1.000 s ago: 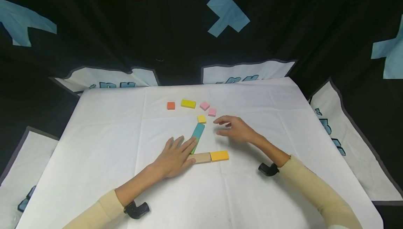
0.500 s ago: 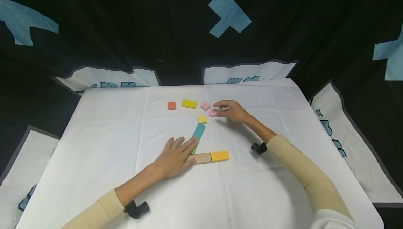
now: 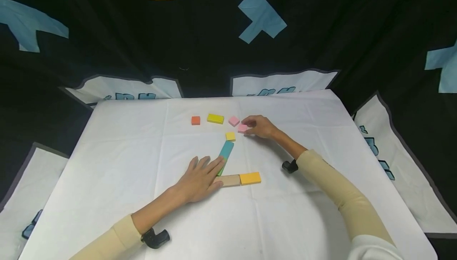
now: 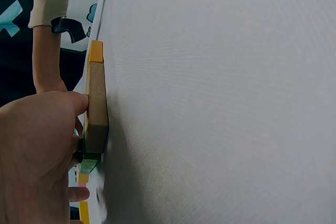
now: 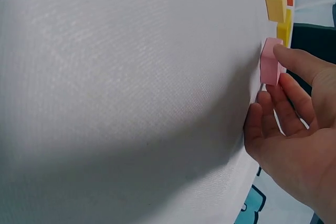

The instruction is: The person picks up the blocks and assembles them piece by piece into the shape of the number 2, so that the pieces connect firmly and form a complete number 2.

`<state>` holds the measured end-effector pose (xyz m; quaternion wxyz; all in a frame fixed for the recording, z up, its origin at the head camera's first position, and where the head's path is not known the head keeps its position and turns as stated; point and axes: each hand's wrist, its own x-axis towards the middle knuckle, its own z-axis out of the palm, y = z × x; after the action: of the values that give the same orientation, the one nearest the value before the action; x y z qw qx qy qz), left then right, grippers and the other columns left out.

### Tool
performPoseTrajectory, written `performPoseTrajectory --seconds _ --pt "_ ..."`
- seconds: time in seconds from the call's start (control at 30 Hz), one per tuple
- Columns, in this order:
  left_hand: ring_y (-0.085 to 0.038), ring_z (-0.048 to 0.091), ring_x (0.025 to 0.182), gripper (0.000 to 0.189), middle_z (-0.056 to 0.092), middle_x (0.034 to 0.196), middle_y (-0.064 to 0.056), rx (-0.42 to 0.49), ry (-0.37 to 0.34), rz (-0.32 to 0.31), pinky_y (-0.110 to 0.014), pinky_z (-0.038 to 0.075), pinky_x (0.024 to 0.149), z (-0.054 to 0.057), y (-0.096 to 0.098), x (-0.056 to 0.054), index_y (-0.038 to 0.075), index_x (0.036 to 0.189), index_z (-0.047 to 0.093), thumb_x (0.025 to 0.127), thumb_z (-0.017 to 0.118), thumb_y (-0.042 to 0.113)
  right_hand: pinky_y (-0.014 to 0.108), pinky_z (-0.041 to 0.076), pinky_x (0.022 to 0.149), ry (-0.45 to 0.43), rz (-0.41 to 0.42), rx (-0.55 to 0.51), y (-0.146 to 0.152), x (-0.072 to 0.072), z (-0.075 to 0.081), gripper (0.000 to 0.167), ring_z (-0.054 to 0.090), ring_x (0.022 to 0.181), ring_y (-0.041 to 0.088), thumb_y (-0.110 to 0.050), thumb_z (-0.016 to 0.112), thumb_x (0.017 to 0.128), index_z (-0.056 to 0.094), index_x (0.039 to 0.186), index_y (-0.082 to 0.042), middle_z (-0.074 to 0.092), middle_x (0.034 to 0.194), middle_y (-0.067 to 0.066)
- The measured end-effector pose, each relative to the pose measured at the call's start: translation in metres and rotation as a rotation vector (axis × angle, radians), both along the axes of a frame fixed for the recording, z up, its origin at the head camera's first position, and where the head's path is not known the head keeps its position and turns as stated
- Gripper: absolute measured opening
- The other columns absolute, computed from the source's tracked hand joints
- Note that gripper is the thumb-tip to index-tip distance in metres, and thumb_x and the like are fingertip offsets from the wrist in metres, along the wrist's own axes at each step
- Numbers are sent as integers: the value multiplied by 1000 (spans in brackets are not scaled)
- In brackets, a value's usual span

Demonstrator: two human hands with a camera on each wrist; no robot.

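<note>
My right hand (image 3: 262, 127) pinches a small pink block (image 5: 269, 62) between thumb and fingers at the back of the table. My left hand (image 3: 200, 178) lies with its fingers spread and straight over the near blocks. Under its fingertips are a teal block (image 3: 227, 148) and a green block (image 3: 220, 171), end to end in a slanting line. Its thumb touches a plain wooden block (image 4: 96, 103), which meets an amber block (image 3: 250, 178) end to end. Just beyond the teal block's far end sits a small yellow block (image 3: 230, 136).
A second pink block (image 3: 233, 121) lies left of the pinched one. Farther left are a longer yellow block (image 3: 215, 118) and an orange-red block (image 3: 195, 120). All rest on a white cloth-covered table (image 3: 107, 164), with a dark curtain (image 3: 160, 41) behind its far edge.
My right hand has moved away from me to the near pink block, and its thumb and fingers have closed on it. My left hand has stayed in place.
</note>
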<state>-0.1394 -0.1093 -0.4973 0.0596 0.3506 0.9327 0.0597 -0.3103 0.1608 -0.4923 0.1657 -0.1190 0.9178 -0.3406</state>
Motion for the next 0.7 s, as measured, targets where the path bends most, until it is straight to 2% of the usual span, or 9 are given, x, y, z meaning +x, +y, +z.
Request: performPoseTrajectory --seconds 0.43,0.7 --pt "-39 29 142 68 25 163 -6 -11 9 2 -64 20 110 -1 0 1 10 159 26 105 38 50 36 48 99 -8 25 -25 -3 -5 2 37 58 116 25 -10 74 91 67 128 -10 63 130 9" --pt "-39 29 142 67 25 163 -6 -10 7 4 -64 20 110 1 0 1 11 159 26 105 38 50 37 46 101 -27 61 -42 -5 -11 4 36 56 113 25 -8 72 92 68 128 -11 63 129 9"
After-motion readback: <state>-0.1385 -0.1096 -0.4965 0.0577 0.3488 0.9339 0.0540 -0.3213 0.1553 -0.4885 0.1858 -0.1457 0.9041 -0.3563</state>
